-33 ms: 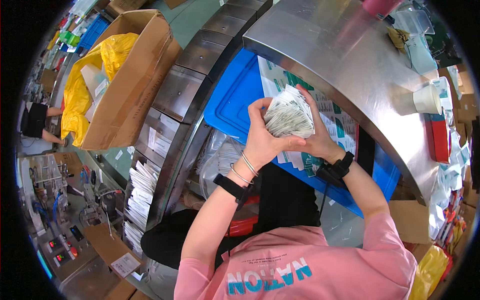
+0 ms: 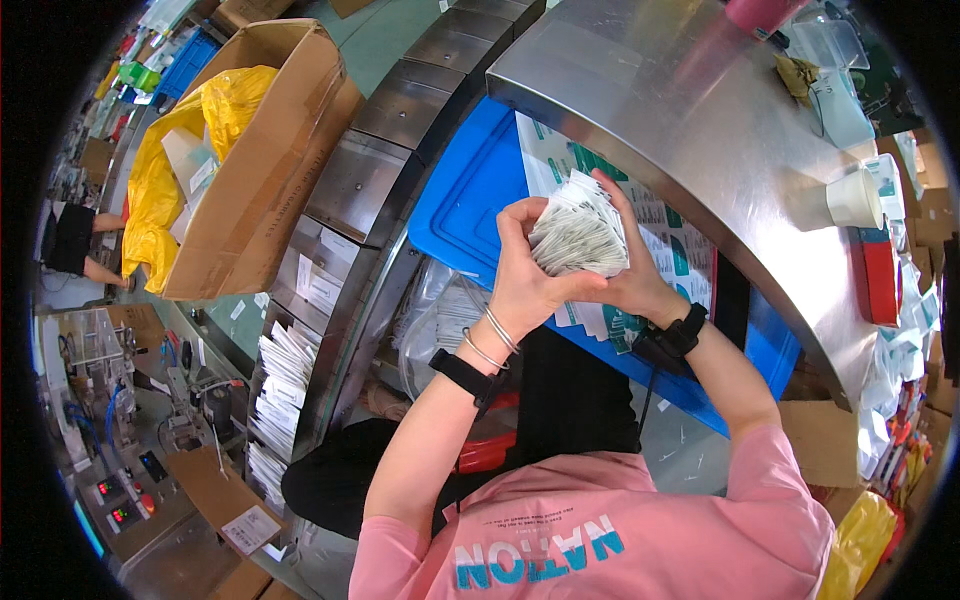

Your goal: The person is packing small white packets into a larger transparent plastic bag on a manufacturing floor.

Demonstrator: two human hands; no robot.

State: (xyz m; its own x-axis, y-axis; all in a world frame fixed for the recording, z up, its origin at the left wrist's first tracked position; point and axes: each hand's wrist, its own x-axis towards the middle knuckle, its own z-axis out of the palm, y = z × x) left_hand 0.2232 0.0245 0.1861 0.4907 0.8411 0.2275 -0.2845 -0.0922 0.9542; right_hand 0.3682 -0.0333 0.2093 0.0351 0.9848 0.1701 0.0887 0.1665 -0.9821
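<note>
A thick stack of small white paper packets (image 2: 580, 235) is gripped between both my hands, above the blue bin. My left hand (image 2: 525, 275) curls round its left and near side, thumb along the bottom edge. On the other side my right hand (image 2: 645, 275) closes round the stack, its fingers reaching up behind it. The packets' edges face up in a slightly fanned bundle. Under my hands lie printed white and green sheets (image 2: 677, 245) over the blue plastic bin (image 2: 455, 215).
A steel table (image 2: 640, 75) curves along the right, with a white paper cup (image 2: 853, 199) on it. Left of me runs a metal plate conveyor (image 2: 355, 185). Beyond it stands a carton (image 2: 255, 200) lined with yellow plastic. White packets (image 2: 283, 385) fill a trough at lower left.
</note>
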